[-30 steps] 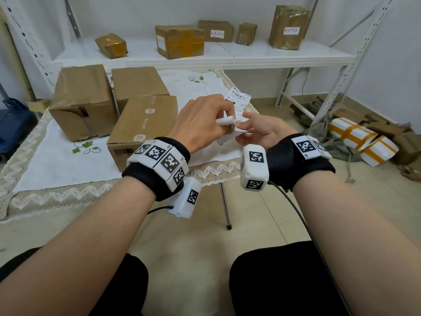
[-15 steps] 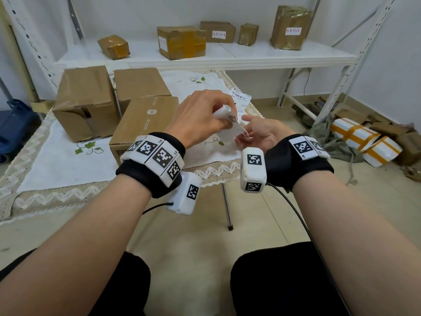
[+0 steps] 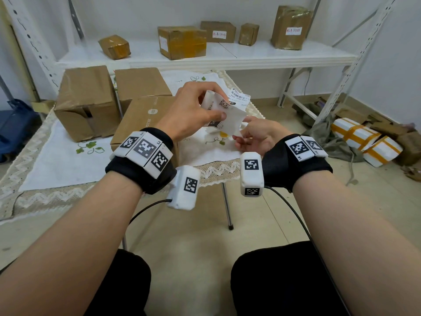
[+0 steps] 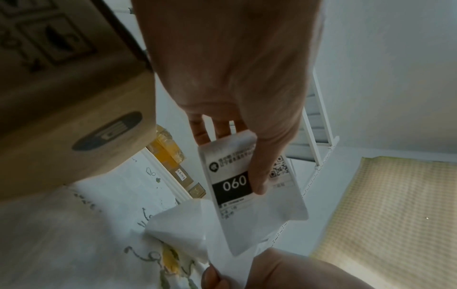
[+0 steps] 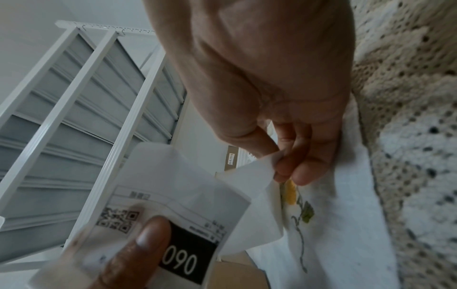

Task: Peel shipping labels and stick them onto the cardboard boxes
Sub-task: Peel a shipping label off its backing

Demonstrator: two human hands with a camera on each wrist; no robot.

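My left hand (image 3: 206,110) pinches a white shipping label (image 3: 224,110) printed with a QR code and a black "060" block (image 4: 233,185), thumb on its printed face (image 5: 138,246). My right hand (image 3: 245,133) pinches a corner of the white backing paper (image 5: 252,174) just below and to the right, and the backing is partly peeled away from the label (image 4: 180,224). Both hands are above the table's front right corner. Three plain cardboard boxes stand on the table to the left: a near one (image 3: 141,119), a rear one (image 3: 140,84) and a large one (image 3: 86,101).
The table has a white embroidered cloth with a lace edge (image 3: 63,160). Another printed label (image 3: 239,96) shows behind my hands. A white shelf (image 3: 205,55) behind carries several taped boxes, some labelled. White parcels with orange tape (image 3: 364,142) and scraps lie on the floor at right.
My left hand has lifted and turned the label so its printed face shows, while my right hand has drawn the backing down and away. The gap between label and backing has widened.
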